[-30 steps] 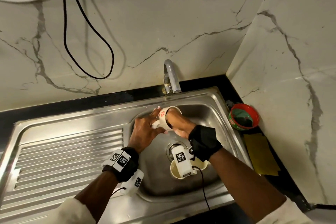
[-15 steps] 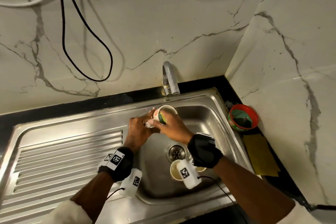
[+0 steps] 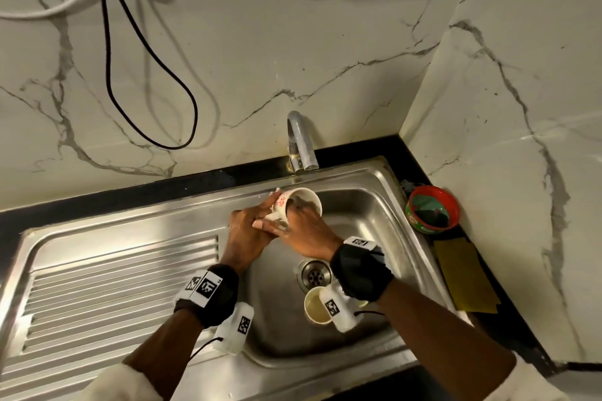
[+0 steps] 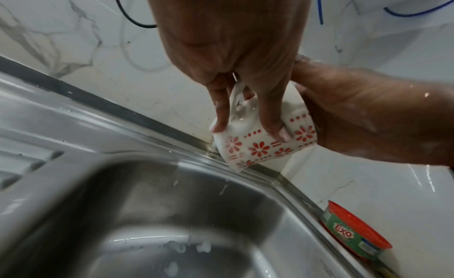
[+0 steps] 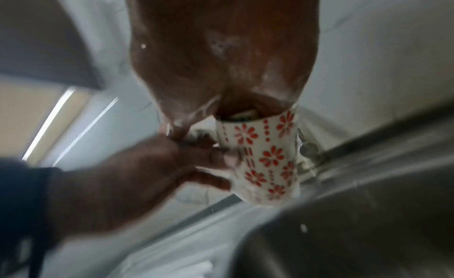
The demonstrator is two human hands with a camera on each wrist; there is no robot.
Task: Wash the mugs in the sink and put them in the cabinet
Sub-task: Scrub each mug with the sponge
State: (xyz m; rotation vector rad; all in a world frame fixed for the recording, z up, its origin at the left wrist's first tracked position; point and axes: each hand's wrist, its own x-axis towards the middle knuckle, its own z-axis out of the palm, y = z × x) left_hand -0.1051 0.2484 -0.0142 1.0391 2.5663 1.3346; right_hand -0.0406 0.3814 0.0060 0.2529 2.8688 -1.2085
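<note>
A white mug with red flowers [image 3: 293, 202] is held on its side over the back of the sink [image 3: 368, 205], just below the tap [image 3: 301, 143]. My left hand [image 3: 247, 231] grips it by the handle and body; the left wrist view shows those fingers [image 4: 270, 115] on the soapy mug [image 4: 260, 148]. My right hand [image 3: 306, 228] has its fingers inside the mug's mouth, where a greenish scrub pad [image 5: 243, 115] shows under them. A second, plain mug [image 3: 314, 306] stands upright in the basin near the drain, partly hidden by my right wrist.
A ribbed drainboard [image 3: 114, 286] lies left of the basin. On the black counter to the right stand a red-rimmed soap tub [image 3: 431, 213] and a yellow cloth [image 3: 462, 273]. Marble walls close the back and right. Cables hang at upper left.
The mug has been turned in my hands while my right hand's fingers work inside it. Both hands stay at the back of the basin.
</note>
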